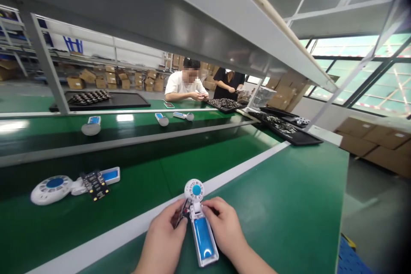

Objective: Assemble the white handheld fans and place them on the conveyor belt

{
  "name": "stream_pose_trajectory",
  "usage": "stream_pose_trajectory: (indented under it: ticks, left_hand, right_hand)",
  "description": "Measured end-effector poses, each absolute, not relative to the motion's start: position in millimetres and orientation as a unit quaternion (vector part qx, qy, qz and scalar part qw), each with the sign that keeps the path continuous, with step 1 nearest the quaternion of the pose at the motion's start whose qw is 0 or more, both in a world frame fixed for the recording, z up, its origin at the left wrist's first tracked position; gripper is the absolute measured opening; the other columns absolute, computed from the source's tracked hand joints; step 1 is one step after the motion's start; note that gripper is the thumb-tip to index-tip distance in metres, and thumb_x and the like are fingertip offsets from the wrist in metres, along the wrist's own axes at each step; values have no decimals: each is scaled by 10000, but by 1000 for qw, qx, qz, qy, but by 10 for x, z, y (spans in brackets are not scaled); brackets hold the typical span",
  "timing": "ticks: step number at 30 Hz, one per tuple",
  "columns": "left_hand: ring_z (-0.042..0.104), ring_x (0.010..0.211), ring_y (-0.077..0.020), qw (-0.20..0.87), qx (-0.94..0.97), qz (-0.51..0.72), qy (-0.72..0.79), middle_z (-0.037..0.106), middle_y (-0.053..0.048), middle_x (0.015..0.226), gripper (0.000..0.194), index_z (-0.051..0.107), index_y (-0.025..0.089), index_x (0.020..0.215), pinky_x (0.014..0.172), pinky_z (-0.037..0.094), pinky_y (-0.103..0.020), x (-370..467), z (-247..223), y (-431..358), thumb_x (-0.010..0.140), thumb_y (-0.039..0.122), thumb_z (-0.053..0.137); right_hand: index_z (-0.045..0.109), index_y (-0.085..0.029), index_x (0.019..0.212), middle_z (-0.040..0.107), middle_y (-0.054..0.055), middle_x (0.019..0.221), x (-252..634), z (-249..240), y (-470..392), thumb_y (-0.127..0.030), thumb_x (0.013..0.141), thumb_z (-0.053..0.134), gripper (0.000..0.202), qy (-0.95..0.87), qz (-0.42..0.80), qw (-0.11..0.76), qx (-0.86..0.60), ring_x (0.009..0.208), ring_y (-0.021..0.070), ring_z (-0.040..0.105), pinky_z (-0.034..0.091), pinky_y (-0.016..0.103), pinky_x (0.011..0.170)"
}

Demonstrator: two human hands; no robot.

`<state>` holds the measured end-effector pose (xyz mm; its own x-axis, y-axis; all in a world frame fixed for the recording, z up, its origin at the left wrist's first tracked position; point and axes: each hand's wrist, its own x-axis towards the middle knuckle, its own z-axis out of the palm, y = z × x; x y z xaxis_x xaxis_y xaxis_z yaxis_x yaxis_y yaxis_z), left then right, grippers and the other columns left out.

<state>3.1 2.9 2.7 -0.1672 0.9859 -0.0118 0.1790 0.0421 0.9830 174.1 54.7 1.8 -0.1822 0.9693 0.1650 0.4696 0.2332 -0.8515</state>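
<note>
In front of me lies a white handheld fan (204, 239), its handle uncovered to show a blue battery and its round head pointing away. My left hand (167, 233) is closed on a small dark circuit board (183, 214), held on edge along the fan's left side near the neck. On the opposite side, my right hand (224, 224) pinches at the neck joint, thumb and fingertips together. Whatever sits between those fingertips is too small to make out.
Left on the green belt (135, 205) rests another fan (53, 188) with a circuit board (95, 185) across its handle. Several fans lie on the far belt. Trays of parts (279, 124) stand at the back right. Two people work across the line. A shelf hangs overhead.
</note>
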Motion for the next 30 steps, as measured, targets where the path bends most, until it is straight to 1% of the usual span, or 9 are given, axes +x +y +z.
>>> stream_pose_trajectory:
  ticks: [2,5,10,13,18,21,23,26,30]
  left_hand:
    - [664,1113,-238,390,524,476,589,714,-47,1200,327,721,237,1120,1017,501,-380,3,38,43,850,290,544]
    - [660,1120,-234,366,540,464,600,722,-18,1190,308,732,279,1108,1020,499,-385,-25,43,61,868,334,548]
    - [680,1078,-231,366,517,447,632,725,-27,1183,364,691,254,1191,1002,515,-385,-40,51,78,867,340,550]
    - [677,1076,-229,343,532,448,631,724,-26,1178,330,709,259,1146,993,520,-381,-35,53,54,877,365,550]
    - [680,1053,-220,289,561,471,616,732,-28,1133,266,742,265,1047,972,533,-361,-39,30,18,881,381,569]
    - [694,1019,-208,285,585,466,600,743,-20,1097,236,754,282,1030,948,549,-338,-46,36,30,870,361,600]
    - [707,992,-204,292,597,454,594,755,-18,1070,222,767,289,1015,930,561,-326,-46,50,41,858,349,621]
    - [723,964,-207,303,600,446,591,770,-21,1038,189,790,289,950,910,579,-312,-38,64,50,830,350,657]
    - [737,953,-219,309,592,454,591,779,-26,1025,172,804,284,886,901,591,-309,-29,54,59,788,374,695]
  right_hand:
    - [737,-201,816,666,34,820,1734,24,566,-224,863,587,158,-693,336,370,-520,774,187,647,489,273,721]
    - [708,-201,780,638,16,795,1721,35,595,-188,849,591,137,-704,331,366,-510,734,168,616,467,265,693]
    - [653,-202,779,624,4,809,1713,32,632,-148,857,564,130,-719,321,366,-496,741,155,589,439,262,697]
    - [596,-200,767,595,5,800,1686,64,589,-157,894,518,156,-727,316,371,-484,745,157,571,426,268,694]
    - [545,-200,773,594,25,854,1592,170,377,-144,917,470,172,-773,287,370,-429,847,179,551,417,298,780]
    - [519,-198,720,590,16,802,1546,186,289,-116,869,506,171,-775,272,359,-443,802,176,541,405,292,735]
    - [511,-195,677,582,6,750,1529,177,282,-91,819,531,178,-745,289,353,-487,747,164,540,395,275,685]
    - [526,-192,649,591,-6,731,1528,176,317,-68,761,536,167,-705,332,345,-524,697,145,543,391,253,648]
    - [536,-194,625,596,-18,691,1542,217,336,-84,740,525,158,-692,363,337,-525,640,131,533,374,240,599]
